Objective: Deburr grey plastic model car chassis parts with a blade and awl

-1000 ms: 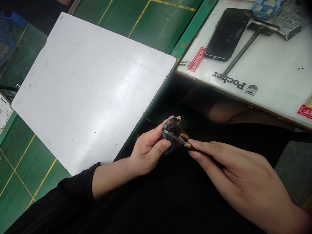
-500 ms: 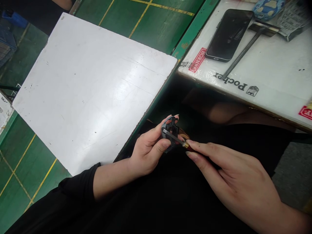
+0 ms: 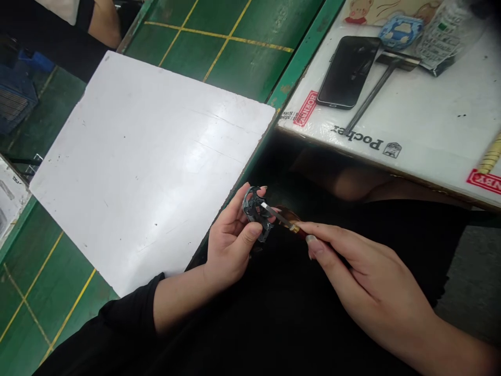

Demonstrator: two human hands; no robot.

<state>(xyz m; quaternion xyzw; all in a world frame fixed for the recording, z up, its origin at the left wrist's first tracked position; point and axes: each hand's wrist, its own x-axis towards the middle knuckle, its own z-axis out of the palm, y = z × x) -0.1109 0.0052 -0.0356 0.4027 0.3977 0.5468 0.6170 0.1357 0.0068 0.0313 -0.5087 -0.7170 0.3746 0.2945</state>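
Black plastic part (image 3: 256, 211) is sitting pinched between the thumb and fingers of the left hand (image 3: 229, 245), over the person's black clothing and just beside a white board (image 3: 148, 167). The right hand (image 3: 371, 282) is pinching a red-handled screwdriver (image 3: 299, 231) between thumb and forefinger, its steel shaft touching the part. A smartphone (image 3: 346, 72) and a T-handled metal tool (image 3: 385, 86) are lying on a white printed box (image 3: 410, 141).
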